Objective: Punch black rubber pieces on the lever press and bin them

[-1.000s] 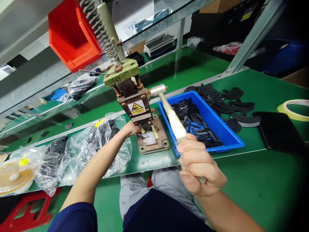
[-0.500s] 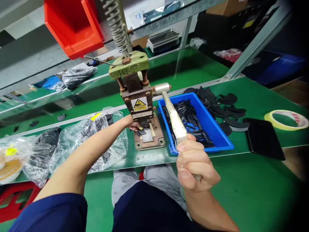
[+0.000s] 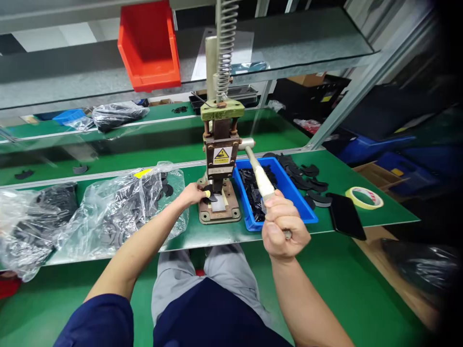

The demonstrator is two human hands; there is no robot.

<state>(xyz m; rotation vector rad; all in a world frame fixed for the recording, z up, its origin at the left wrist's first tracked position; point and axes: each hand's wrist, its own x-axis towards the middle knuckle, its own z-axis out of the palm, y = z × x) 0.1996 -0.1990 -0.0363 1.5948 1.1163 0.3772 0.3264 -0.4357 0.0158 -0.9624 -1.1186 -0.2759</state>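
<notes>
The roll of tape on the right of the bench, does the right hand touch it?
No, the right hand grips the press lever, and the roll of tape lies apart on the bench.

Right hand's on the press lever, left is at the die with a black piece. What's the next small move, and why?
Probably draw the left hand back off the base plate before the lever moves. Its fingertips lie right beside the ram, touching the black piece under it, and the right hand already grips the lever, so any stroke could pinch them.
</notes>
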